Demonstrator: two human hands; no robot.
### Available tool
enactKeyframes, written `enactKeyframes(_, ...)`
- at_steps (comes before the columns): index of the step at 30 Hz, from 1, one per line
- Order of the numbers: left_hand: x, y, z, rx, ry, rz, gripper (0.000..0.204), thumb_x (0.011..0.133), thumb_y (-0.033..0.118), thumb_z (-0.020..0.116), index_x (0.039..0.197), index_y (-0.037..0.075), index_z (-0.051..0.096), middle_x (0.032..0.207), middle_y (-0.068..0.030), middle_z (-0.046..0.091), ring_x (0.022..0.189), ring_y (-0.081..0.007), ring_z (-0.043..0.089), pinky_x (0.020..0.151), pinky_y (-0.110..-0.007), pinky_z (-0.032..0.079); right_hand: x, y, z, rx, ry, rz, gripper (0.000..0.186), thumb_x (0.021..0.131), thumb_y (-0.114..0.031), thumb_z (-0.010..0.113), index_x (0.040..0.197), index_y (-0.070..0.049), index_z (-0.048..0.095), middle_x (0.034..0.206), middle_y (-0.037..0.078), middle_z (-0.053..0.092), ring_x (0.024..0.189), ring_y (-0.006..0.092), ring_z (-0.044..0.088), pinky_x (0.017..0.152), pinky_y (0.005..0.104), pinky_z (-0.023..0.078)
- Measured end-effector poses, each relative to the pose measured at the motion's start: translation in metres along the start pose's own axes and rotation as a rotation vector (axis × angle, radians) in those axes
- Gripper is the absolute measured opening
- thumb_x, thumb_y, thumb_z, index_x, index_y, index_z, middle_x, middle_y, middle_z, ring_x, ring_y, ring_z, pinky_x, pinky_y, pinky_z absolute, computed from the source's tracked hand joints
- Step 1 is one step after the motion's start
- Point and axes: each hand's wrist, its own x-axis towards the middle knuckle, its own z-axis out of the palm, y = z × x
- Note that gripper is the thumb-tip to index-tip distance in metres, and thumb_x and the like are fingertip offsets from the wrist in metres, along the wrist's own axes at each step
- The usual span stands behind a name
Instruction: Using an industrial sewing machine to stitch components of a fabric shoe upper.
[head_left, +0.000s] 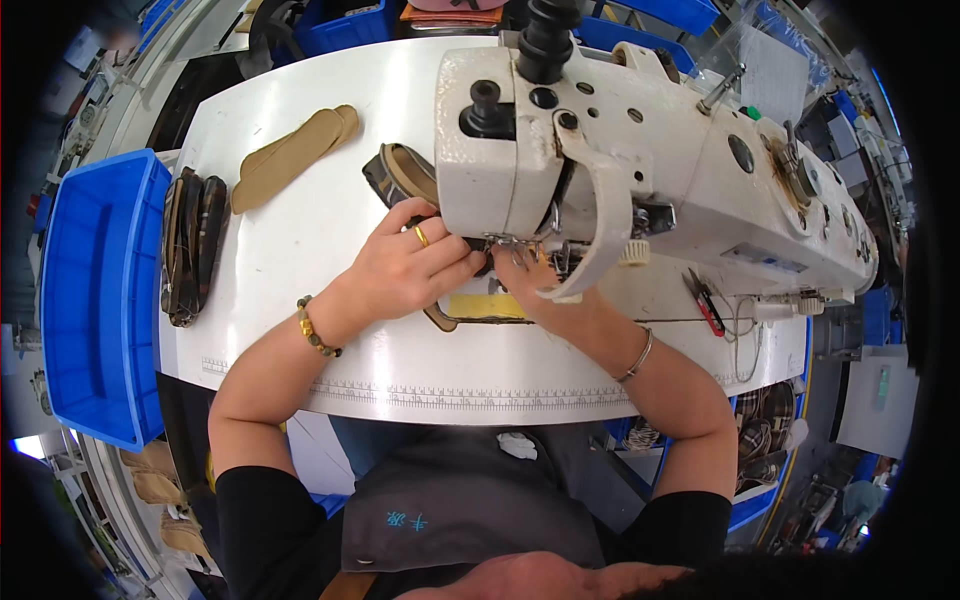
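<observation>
My left hand (425,262), with a gold ring, has its fingers curled on a dark plaid shoe piece with a tan lining (395,170) just left of the needle area of a white sewing machine (700,190). The rest of that piece runs under the machine head. My right hand (530,285) reaches in from the right at the needle and presser foot (500,240); machine parts partly hide its fingers, so its grip is unclear. Between my hands a yellow plate (480,305) shows on the white table (280,280).
Tan sole pieces (285,160) and stacked plaid pieces (190,250) lie at left, beside a blue bin (100,300). Red-and-black thread snips (705,300) lie at right. More plaid pieces (760,430) sit in a bin at lower right. Blue bins (340,25) stand beyond the table.
</observation>
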Motion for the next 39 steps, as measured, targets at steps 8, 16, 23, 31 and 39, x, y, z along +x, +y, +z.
enactKeyframes(8, 0.000, 0.004, -0.002, -0.078, -0.039, -0.015, 0.015, 0.072, 0.012, 0.066, 0.086, 0.009, 0.071, 0.087, 0.0019, 0.060, 0.093, -0.0165, 0.060, 0.094, -0.040, 0.048, 0.005, 0.001, 0.005, -0.051, 0.118, -0.085, 0.008, 0.073, -0.013, 0.069, 0.079, -0.011, 0.066, 0.068, 0.002, 0.063, 0.059, 0.0209, 0.064, 0.049, 0.0326, 0.049)
enactKeyframes(16, -0.002, 0.005, 0.001, -0.132, -0.160, -0.096, 0.017, 0.077, 0.013, 0.063, 0.092, 0.010, 0.069, 0.100, 0.0006, 0.066, 0.107, -0.0163, 0.060, 0.106, -0.045, 0.040, 0.004, -0.007, -0.010, 0.085, -0.075, 0.026, 0.008, 0.076, -0.010, 0.062, 0.084, -0.007, 0.062, 0.070, 0.003, 0.063, 0.062, 0.0223, 0.065, 0.050, 0.0335, 0.050)
enactKeyframes(23, -0.004, 0.006, -0.001, -0.095, -0.198, -0.076, 0.018, 0.077, 0.013, 0.063, 0.093, 0.009, 0.069, 0.096, -0.0001, 0.067, 0.107, -0.0164, 0.060, 0.108, -0.045, 0.038, 0.004, -0.011, -0.019, -0.163, -0.164, -0.138, 0.013, 0.073, -0.006, 0.062, 0.086, -0.004, 0.062, 0.072, 0.005, 0.065, 0.064, 0.0215, 0.067, 0.051, 0.0340, 0.052)
enactKeyframes(31, -0.001, 0.008, -0.004, -0.071, -0.201, -0.045, 0.022, 0.074, 0.012, 0.064, 0.094, 0.007, 0.072, 0.100, -0.0025, 0.070, 0.106, -0.0176, 0.061, 0.103, -0.041, 0.044, -0.006, -0.026, -0.019, 0.127, -0.089, 0.129, 0.013, 0.079, -0.005, 0.061, 0.091, 0.000, 0.063, 0.074, 0.009, 0.066, 0.065, 0.0239, 0.068, 0.056, 0.0321, 0.053)
enactKeyframes(39, 0.001, 0.010, -0.004, -0.061, -0.271, -0.010, 0.028, 0.072, 0.010, 0.064, 0.098, 0.004, 0.072, 0.103, -0.0041, 0.070, 0.104, -0.0189, 0.063, 0.094, -0.034, 0.050, -0.012, -0.017, -0.016, -0.195, -0.285, -0.101, 0.015, 0.077, -0.007, 0.063, 0.091, -0.001, 0.062, 0.066, 0.008, 0.063, 0.060, 0.0239, 0.066, 0.054, 0.0341, 0.050)
